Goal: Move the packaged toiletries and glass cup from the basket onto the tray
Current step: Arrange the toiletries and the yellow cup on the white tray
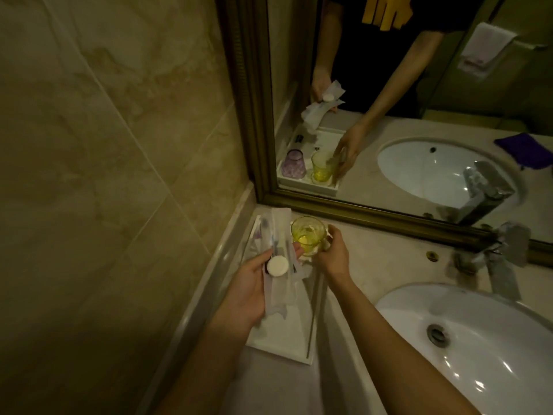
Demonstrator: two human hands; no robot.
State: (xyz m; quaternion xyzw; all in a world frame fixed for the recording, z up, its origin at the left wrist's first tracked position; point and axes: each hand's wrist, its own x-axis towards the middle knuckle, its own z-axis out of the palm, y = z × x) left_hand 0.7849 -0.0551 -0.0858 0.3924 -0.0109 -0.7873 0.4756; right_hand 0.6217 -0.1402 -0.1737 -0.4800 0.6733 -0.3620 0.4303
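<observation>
Left hand [245,290] gripping packaged toiletries [70,250] — right hand [332,256] on glass cup [308,235]

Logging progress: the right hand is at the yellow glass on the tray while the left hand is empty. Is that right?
Not quite. The left hand is not empty: it holds packaged toiletries and a round white soap. The head view shows it. The right hand is indeed at the yellow glass on the tray.

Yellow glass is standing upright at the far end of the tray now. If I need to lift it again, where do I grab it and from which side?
Take the yellow glass by its side wall, coming from the right, where the right hand already has its grip. It stands upright with an open mouth, and the left hand with packaged toiletries crowds its left side.
</observation>
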